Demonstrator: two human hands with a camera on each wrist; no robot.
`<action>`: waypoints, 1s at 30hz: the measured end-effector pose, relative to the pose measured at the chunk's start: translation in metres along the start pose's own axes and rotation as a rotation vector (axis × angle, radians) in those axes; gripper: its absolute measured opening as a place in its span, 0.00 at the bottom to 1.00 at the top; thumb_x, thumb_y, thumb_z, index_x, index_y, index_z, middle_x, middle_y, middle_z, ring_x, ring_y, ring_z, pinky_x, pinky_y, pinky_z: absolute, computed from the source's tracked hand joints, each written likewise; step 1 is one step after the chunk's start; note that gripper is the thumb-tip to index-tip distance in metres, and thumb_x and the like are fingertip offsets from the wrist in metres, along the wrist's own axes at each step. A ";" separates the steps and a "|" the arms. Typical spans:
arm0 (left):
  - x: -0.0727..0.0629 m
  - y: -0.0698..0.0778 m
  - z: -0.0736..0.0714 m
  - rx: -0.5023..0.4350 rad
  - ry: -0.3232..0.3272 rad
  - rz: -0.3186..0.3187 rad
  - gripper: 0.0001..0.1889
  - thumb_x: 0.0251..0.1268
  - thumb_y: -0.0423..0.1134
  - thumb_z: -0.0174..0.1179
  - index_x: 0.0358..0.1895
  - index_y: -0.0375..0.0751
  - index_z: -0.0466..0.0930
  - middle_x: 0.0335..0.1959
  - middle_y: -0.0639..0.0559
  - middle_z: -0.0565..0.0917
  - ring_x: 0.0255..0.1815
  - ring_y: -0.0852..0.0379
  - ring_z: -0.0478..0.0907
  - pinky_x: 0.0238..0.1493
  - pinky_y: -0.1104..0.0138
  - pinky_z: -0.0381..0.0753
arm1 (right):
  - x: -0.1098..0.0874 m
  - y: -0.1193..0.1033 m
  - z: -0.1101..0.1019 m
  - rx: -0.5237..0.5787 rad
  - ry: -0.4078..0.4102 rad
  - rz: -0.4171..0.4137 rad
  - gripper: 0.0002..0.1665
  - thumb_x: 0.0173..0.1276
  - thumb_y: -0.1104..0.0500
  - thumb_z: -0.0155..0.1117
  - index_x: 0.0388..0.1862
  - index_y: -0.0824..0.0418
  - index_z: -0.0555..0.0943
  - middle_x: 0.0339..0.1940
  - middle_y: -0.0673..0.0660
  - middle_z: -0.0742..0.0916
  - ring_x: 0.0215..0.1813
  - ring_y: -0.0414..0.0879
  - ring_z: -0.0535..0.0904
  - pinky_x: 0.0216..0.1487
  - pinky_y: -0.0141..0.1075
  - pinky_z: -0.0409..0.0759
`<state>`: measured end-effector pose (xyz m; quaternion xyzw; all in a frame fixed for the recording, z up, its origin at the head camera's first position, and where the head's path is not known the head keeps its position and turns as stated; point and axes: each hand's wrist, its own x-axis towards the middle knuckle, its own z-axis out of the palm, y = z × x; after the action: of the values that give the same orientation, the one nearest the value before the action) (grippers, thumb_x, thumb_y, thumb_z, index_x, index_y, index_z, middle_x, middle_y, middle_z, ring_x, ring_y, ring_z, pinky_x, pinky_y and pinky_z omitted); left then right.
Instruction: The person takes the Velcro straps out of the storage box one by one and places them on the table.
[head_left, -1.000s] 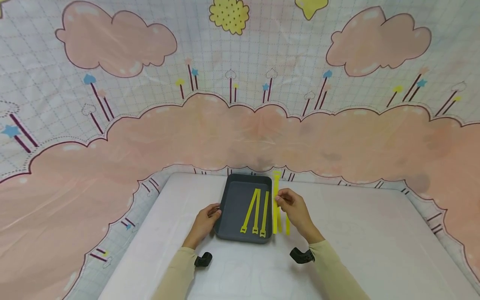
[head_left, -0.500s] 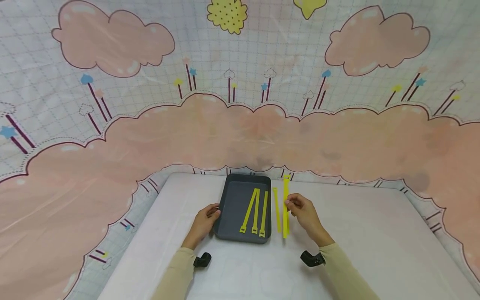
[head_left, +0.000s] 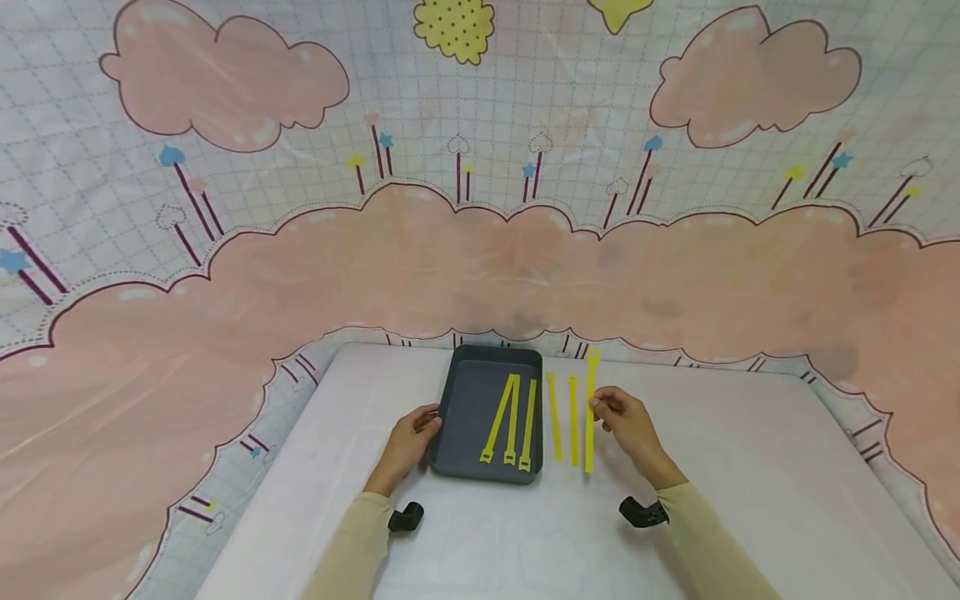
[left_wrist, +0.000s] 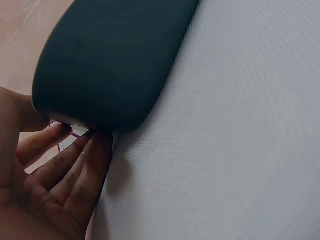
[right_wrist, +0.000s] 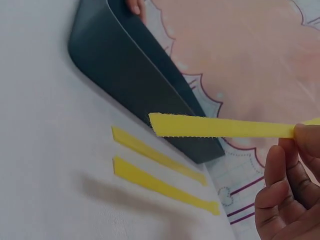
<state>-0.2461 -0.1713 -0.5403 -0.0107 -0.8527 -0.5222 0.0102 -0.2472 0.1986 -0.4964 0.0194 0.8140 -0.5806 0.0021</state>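
Observation:
At the left side of the dark grey tray [head_left: 465, 425], my left hand [head_left: 408, 442] grips the wall, thumb at the rim and fingertips against the outside [left_wrist: 102, 145]. Three yellow hook-and-loop cable ties [head_left: 513, 421] lie inside the tray, their slotted heads toward me. My right hand [head_left: 630, 429] pinches another yellow cable tie [head_left: 590, 417] between thumb and index finger, held above the table with its slotted head away from me. Between the tray and that hand, two more yellow cable ties [right_wrist: 160, 155] lie side by side on the table.
The white table [head_left: 750, 467] extends on both sides of the tray. A patterned cloth backdrop [head_left: 525, 275] with clouds rises behind the table's far edge. Black wrist cameras [head_left: 643, 512] sit on both forearms.
My right hand has moved right, away from the tray, carrying one cable tie. The two ties lying on the table now show fully. My left hand and the tray stay in place.

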 end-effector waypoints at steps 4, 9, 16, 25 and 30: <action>-0.001 0.000 0.000 -0.012 0.001 0.004 0.20 0.73 0.37 0.56 0.64 0.36 0.75 0.57 0.33 0.81 0.60 0.38 0.79 0.61 0.48 0.77 | 0.005 0.005 -0.005 0.000 -0.001 0.021 0.13 0.75 0.58 0.57 0.51 0.65 0.77 0.36 0.52 0.84 0.41 0.44 0.78 0.37 0.31 0.78; -0.001 -0.001 0.000 -0.006 0.003 0.013 0.20 0.73 0.38 0.55 0.64 0.35 0.75 0.56 0.33 0.82 0.59 0.38 0.79 0.61 0.49 0.78 | 0.010 0.012 -0.010 -0.002 -0.004 0.050 0.13 0.76 0.58 0.56 0.51 0.66 0.76 0.36 0.52 0.84 0.40 0.43 0.77 0.34 0.30 0.77; 0.001 -0.003 -0.001 -0.006 -0.002 0.021 0.20 0.73 0.38 0.56 0.64 0.36 0.75 0.57 0.33 0.82 0.59 0.39 0.79 0.61 0.49 0.77 | 0.018 0.019 -0.011 -0.004 -0.013 0.078 0.14 0.75 0.57 0.57 0.51 0.67 0.76 0.36 0.52 0.84 0.38 0.41 0.77 0.34 0.32 0.77; 0.003 -0.004 0.000 -0.003 0.006 0.015 0.19 0.72 0.37 0.56 0.63 0.36 0.76 0.56 0.34 0.82 0.59 0.39 0.79 0.62 0.49 0.77 | 0.031 0.031 -0.009 -0.017 -0.045 0.094 0.12 0.73 0.63 0.58 0.50 0.69 0.76 0.35 0.55 0.84 0.34 0.41 0.77 0.29 0.30 0.74; 0.001 -0.002 -0.002 -0.013 -0.005 0.009 0.20 0.72 0.38 0.57 0.63 0.36 0.76 0.55 0.34 0.83 0.58 0.40 0.80 0.61 0.49 0.78 | 0.034 0.035 -0.006 -0.082 -0.047 0.114 0.12 0.73 0.62 0.59 0.50 0.68 0.77 0.35 0.55 0.83 0.34 0.41 0.76 0.30 0.29 0.75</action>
<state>-0.2473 -0.1741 -0.5411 -0.0160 -0.8492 -0.5278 0.0106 -0.2802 0.2168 -0.5286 0.0519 0.8344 -0.5459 0.0552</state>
